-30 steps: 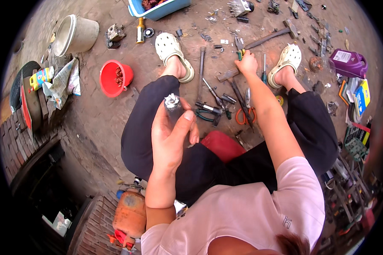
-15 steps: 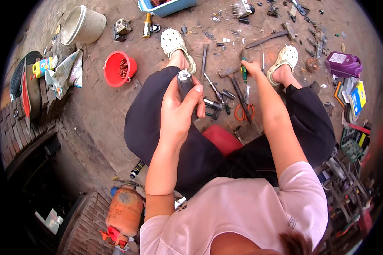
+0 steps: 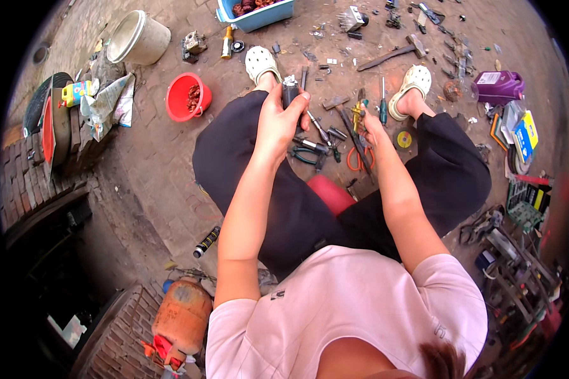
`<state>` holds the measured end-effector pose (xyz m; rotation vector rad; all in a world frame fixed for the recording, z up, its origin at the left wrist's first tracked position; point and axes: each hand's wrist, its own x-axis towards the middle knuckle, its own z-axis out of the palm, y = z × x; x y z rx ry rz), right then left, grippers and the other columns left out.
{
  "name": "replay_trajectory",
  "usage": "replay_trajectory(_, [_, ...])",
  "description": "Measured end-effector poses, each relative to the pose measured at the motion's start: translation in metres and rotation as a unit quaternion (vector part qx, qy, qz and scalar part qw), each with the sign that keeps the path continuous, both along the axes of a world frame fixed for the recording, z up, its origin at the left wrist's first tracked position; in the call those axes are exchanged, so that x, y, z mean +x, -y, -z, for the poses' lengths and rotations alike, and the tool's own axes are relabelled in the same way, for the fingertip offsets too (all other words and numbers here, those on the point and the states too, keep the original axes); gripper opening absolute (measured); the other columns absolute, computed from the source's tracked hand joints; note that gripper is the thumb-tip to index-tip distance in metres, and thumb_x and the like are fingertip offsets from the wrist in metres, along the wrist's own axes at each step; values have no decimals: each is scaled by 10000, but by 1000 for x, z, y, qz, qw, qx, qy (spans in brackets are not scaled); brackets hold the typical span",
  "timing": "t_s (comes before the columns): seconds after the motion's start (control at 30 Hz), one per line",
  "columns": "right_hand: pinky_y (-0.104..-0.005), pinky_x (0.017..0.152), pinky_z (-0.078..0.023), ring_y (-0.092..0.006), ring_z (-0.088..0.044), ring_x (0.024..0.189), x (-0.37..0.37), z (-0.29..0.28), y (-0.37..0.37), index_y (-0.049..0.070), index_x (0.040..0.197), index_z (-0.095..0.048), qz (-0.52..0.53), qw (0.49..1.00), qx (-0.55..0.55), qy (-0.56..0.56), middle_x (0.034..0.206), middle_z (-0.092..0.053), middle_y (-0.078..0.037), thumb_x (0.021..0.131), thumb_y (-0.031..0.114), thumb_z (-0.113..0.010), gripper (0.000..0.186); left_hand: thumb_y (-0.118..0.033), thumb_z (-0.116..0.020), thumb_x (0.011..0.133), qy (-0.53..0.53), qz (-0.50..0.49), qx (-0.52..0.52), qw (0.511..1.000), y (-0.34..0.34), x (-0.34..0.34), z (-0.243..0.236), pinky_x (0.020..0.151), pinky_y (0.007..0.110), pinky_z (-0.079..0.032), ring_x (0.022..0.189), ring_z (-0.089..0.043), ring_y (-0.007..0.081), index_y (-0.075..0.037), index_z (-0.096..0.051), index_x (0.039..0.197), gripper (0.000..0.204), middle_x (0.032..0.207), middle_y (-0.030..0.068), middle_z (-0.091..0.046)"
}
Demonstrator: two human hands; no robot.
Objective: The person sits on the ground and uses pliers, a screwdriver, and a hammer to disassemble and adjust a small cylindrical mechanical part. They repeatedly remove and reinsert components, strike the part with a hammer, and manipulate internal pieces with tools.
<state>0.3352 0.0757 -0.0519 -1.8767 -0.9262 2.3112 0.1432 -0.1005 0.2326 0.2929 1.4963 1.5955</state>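
My left hand (image 3: 281, 123) is closed around a dark cylindrical part (image 3: 289, 95) with a ragged silvery top end, held upright above my left knee. My right hand (image 3: 373, 126) grips yellow-handled pliers (image 3: 358, 118), jaws pointing away from me; the fingers partly cover the handles. A green-handled screwdriver (image 3: 383, 112) lies on the ground just right of that hand. Between my feet lie a hammer (image 3: 351, 126), orange-handled scissors (image 3: 355, 162), a ratchet-like metal tool (image 3: 319, 129) and dark pliers (image 3: 305, 155).
A red bucket (image 3: 184, 112) with reddish-brown pieces stands at left, near a white bucket (image 3: 146, 41). The blue basin (image 3: 265, 17) holds coppery coils. Another hammer (image 3: 389, 57) and scattered metal scraps lie ahead. A purple jug (image 3: 499, 86) stands right; an orange tank (image 3: 182, 316) is at lower left.
My right hand has let go of the green-handled screwdriver, which lies on the ground, and has taken hold of the yellow-handled pliers. My left hand keeps its hold on the dark cylinder.
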Motion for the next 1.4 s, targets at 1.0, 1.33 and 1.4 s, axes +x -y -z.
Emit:
replay_trajectory(1.0, [-406, 999, -419, -384, -514, 1164, 89, -360, 131, -81, 756, -584, -338, 722, 566, -209, 1263, -487, -244, 741, 58, -704, 184, -169, -699, 869, -405, 206, -46, 890, 51, 61, -93, 685, 269, -457, 744, -523, 104, 31, -586, 1109, 333, 833, 58, -616])
replay_trajectory(1.33, [-414, 948, -451, -388, -537, 1114, 105, -361, 111, -102, 742, -577, -454, 651, 578, -194, 1222, -509, -252, 756, 77, -681, 208, -177, -729, 783, -651, 261, -57, 710, 60, 57, -97, 656, 370, -503, 816, -650, 309, -76, -614, 1049, 307, 870, 116, -671])
replay_trajectory(1.4, [-412, 915, -472, -383, -559, 1068, 108, -351, 113, -98, 752, -584, -453, 644, 589, -183, 1203, -525, -245, 753, 83, -681, 205, -184, -733, 776, -667, 280, -73, 687, 60, 56, -100, 649, 375, -504, 806, -655, 293, -88, -614, 1042, 306, 867, 101, -674])
